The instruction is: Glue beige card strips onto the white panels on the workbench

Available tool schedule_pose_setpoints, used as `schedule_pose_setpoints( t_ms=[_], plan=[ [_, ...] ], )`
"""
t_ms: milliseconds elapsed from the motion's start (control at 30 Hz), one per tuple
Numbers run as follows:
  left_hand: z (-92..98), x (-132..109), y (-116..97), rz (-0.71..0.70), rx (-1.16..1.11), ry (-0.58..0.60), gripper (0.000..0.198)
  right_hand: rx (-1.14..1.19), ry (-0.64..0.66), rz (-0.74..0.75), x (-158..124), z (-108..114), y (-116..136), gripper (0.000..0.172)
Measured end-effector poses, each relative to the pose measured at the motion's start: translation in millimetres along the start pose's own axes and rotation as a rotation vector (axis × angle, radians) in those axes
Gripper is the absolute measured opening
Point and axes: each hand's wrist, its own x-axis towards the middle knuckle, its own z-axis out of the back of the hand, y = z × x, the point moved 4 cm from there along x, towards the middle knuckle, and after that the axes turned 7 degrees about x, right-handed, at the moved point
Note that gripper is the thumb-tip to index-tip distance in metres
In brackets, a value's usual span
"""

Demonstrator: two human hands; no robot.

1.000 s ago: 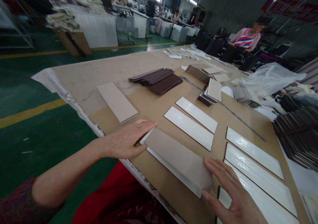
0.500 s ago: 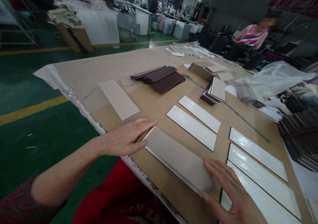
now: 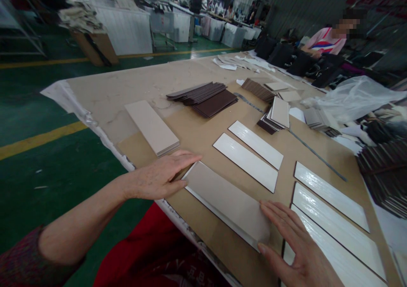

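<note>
- Beige board (image 3: 225, 196) touched at both ends by half-open hands: left hand (image 3: 160, 174) at its left end, right hand (image 3: 294, 238) at its right, thumbs spread from fingers.
- Right wrist cut off below; fingertips mask bits of either end.
- Smooth, matt, lying flat over a white panel (image 3: 222, 216), mostly covered, on the table (image 3: 197, 132).

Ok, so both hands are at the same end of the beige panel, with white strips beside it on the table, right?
Not the same end: the head view shows the left hand at the left end of the beige panel and the right hand at its right end. White strips do lie beside it on the table.
</note>
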Motion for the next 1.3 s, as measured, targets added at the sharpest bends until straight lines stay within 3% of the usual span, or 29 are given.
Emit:
schedule_pose_setpoints(
  t_ms=[367, 500, 800, 1300],
  plan=[
    [-1.5, -1, 1, -0.039, 0.016, 0.016, 0.065, 0.013, 0.057, -0.045, 1, -6, -3, 0.055],
    [-0.7, 1, -1, -0.057, 0.04, 0.024, 0.054, 0.049, 0.068, -0.082, 1, -5, 0, 0.054],
    [-9.9, -3, 10, -0.033, 0.137, 0.039, 0.049, 0.141, 0.153, -0.135, 4, -8, 9, 0.057],
    [-8.0, 1, 4, -0.042, 0.216, 0.037, 0.045, 0.033, 0.23, -0.158, -5, -15, 17, 0.06]
  ],
)
